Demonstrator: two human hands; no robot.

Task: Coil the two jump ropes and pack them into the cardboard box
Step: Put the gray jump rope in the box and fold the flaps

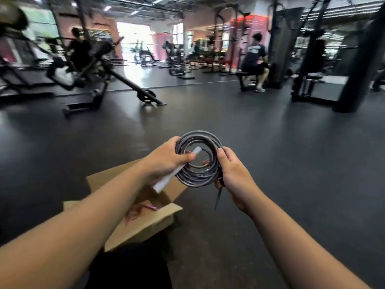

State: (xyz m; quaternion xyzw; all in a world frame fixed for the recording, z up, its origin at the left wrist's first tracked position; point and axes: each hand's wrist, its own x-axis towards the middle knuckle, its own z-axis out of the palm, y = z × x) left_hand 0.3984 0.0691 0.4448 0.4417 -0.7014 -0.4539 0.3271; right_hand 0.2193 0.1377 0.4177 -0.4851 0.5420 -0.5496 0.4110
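Note:
A grey jump rope (192, 176) wound into a round coil is held up in front of me, above the floor. My left hand (166, 157) grips the coil's left side together with a white handle (166, 180) that slants down-left. My right hand (233, 174) grips the coil's right side and a black handle (218, 197) hanging below it. Below my left forearm an open cardboard box (145, 222) sits on the floor. A pink jump rope (139, 209) lies inside it, partly hidden by my arm.
Dark rubber gym floor (270, 153) spreads all around. An incline bench and machines (93, 76) stand at the far left. A person (254, 61) sits on a bench at the back right, beside black rack posts (358, 65).

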